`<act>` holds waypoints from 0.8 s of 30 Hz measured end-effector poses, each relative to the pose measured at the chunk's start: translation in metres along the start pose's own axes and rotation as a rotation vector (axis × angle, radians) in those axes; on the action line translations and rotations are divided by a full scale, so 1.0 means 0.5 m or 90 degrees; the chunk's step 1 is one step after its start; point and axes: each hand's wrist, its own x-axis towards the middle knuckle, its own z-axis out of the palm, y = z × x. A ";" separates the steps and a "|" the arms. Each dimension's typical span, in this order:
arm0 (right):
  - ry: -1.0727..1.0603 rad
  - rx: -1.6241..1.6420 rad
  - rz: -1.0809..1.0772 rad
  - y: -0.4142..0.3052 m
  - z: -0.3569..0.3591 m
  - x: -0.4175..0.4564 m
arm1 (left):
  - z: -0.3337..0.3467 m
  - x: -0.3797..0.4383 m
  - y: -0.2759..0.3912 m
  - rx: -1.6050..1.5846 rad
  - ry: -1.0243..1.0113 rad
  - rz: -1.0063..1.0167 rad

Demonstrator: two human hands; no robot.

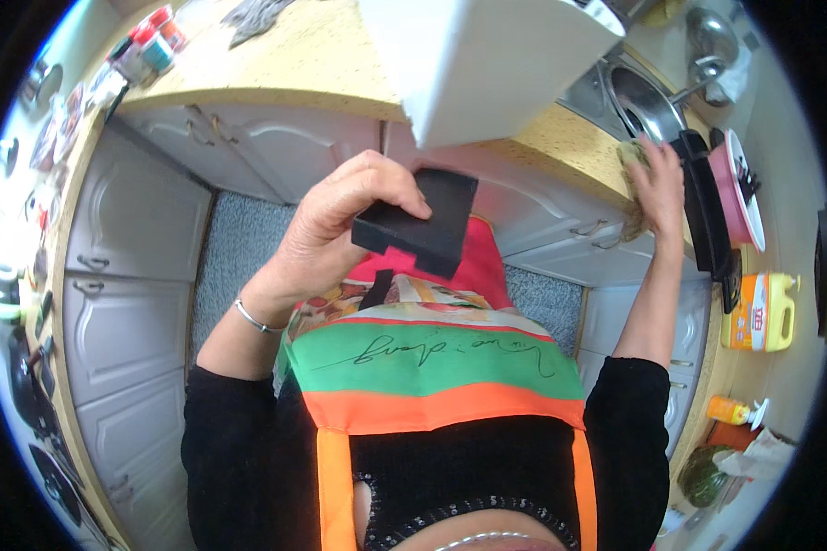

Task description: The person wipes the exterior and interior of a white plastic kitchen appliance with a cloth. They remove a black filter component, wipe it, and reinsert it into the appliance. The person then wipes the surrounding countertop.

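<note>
A black rectangular box-like object [435,213] with a notched edge is held in my left hand [348,206], tilted in front of the apron. My thumb lies along its upper face. To the right, my right hand [656,182] reaches to the counter edge beside the sink [644,96]. Its fingers are on a crumpled greenish-yellow cloth [632,162], part of which hangs down at the counter's edge. The palm hides how firmly the cloth is gripped.
A large white box-shaped body [482,76] juts in above the speckled yellow counter [303,62]. Right of the sink stand a black case-like object [701,200], a pink basin [730,193] and a yellow jug [758,311]. Jars [153,41] line the left corner; white cabinets [138,200] surround me.
</note>
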 end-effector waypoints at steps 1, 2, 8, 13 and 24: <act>0.091 0.086 -0.084 -0.033 -0.024 0.023 | -0.007 -0.010 -0.004 0.006 0.019 0.000; 0.053 0.368 -0.063 -0.065 -0.055 0.033 | -0.025 -0.023 -0.015 0.035 -0.003 -0.008; 0.146 0.515 -0.232 -0.307 -0.222 0.080 | -0.071 -0.080 -0.003 0.074 -0.011 0.001; 0.175 0.229 -0.395 -0.409 -0.303 0.116 | -0.088 -0.124 -0.012 -0.014 0.042 -0.022; -0.068 0.476 -0.220 -0.366 -0.280 0.189 | -0.076 -0.151 -0.020 -0.241 0.224 -0.191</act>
